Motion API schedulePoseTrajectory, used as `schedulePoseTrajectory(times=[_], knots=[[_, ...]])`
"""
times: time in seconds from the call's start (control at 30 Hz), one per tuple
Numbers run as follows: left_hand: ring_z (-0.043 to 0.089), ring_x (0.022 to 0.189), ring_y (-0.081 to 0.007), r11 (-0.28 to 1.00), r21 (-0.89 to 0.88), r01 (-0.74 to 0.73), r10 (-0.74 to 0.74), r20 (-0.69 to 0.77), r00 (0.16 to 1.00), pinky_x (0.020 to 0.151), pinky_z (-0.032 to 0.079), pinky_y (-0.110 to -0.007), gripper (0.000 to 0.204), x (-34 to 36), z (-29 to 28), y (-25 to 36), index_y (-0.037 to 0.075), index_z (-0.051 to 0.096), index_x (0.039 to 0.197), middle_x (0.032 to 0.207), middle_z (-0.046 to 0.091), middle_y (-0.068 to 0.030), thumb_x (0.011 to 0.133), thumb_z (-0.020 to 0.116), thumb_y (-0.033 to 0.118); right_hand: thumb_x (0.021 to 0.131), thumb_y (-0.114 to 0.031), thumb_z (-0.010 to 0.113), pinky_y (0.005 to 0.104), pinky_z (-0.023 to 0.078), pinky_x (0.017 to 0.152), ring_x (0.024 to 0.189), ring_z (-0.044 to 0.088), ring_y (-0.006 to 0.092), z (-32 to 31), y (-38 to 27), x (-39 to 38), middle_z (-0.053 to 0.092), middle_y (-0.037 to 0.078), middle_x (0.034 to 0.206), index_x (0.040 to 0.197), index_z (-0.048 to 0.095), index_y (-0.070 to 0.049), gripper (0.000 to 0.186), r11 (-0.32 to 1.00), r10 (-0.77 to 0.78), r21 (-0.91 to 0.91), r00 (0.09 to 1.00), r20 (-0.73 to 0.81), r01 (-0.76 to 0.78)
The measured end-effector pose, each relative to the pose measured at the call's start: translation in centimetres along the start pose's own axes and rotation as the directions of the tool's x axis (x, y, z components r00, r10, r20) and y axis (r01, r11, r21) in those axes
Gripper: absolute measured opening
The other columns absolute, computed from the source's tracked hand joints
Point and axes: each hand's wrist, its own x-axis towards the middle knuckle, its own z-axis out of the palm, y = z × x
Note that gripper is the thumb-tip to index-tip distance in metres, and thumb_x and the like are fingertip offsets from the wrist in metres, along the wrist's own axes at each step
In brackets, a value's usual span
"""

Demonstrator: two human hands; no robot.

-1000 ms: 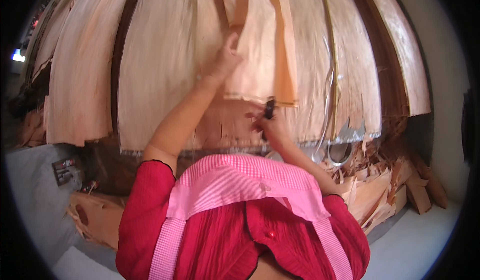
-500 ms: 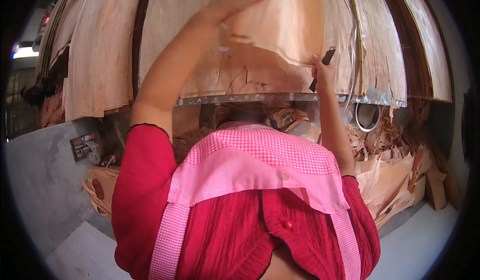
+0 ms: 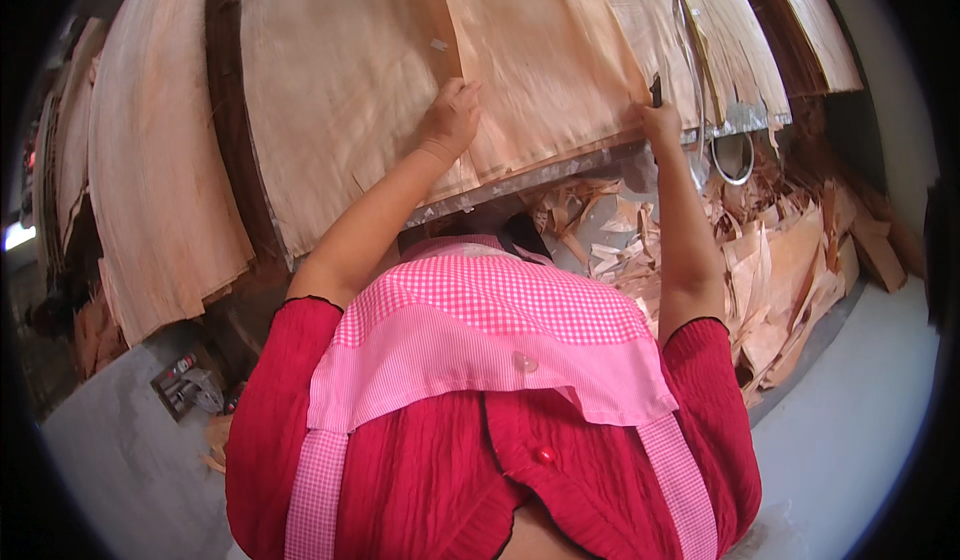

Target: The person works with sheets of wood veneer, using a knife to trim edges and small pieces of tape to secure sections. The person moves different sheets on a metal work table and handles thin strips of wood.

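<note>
A thin sheet of wood veneer (image 3: 545,65) lies over a broad stack of veneer (image 3: 340,90) on the bench. My left hand (image 3: 453,120) has its fingers curled at the sheet's left edge, near the bench front. At the sheet's lower right corner, my right hand (image 3: 660,125) is closed around a slim black tool (image 3: 656,90), which looks like a knife; only its upper end shows above the fist. The right fingers also touch the veneer edge. A small pale tape strip (image 3: 439,46) is on the veneer left of the sheet.
More veneer stacks stand at the left (image 3: 160,150) and far right (image 3: 815,20). A metal edge (image 3: 540,175) runs along the bench front, with a metal ring (image 3: 733,160) hanging at its right. Torn veneer scraps (image 3: 780,290) are heaped below. A small box (image 3: 185,385) sits lower left.
The sheet, raised and blurred before, now lies down over the stack with its near edge by the bench front. My left hand has come down toward me; the view has shifted and tilted.
</note>
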Motion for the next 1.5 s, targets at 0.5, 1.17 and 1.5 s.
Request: schedulePoseTrajectory(times=[0.5, 1.17, 1.5], knots=[[0.020, 0.131, -0.0252, 0.843, 0.350, -0.409, 0.305, 0.317, 0.898, 0.104, 0.010, -0.051, 0.042, 1.5, -1.1, -1.1, 0.018, 0.038, 0.130, 0.141, 0.026, -0.0057, 0.088, 0.036, 0.016, 0.074, -0.022, 0.060, 0.0355, 0.047, 0.073, 0.086, 0.061, 0.0268, -0.5, -0.7, -3.4, 0.062, 0.017, 0.087, 0.103, 0.060, -0.011, 0.031, 0.988, 0.083, -0.127, 0.995, -0.046, -0.088], [0.047, 0.108, -0.0255, 0.806, 0.086, -0.585, 0.573, 0.133, 0.809, 0.093, 0.036, -0.034, 0.028, 11.3, -1.6, -5.1, 0.008, 0.060, 0.101, 0.115, 0.051, -0.0077, 0.075, 0.050, 0.005, 0.085, -0.018, 0.046, 0.0437, 0.047, 0.051, 0.055, 0.059, 0.0341, 12.3, -16.4, -15.3, 0.058, 0.025, 0.069, 0.100, 0.042, 0.002, 0.025, 0.910, -0.395, 0.135, 0.919, -0.011, 0.393], [0.044, 0.111, -0.0217, 0.778, 0.132, -0.615, 0.596, 0.156, 0.788, 0.093, 0.037, -0.033, 0.040, 11.3, -1.2, -5.3, 0.011, 0.052, 0.118, 0.128, 0.046, -0.0015, 0.078, 0.052, 0.014, 0.085, -0.019, 0.041, 0.0474, 0.045, 0.072, 0.084, 0.058, 0.0390, 13.6, -21.3, -16.2, 0.059, 0.026, 0.088, 0.097, 0.045, -0.001, 0.021, 0.989, -0.146, 0.011, 0.977, 0.154, 0.146]])
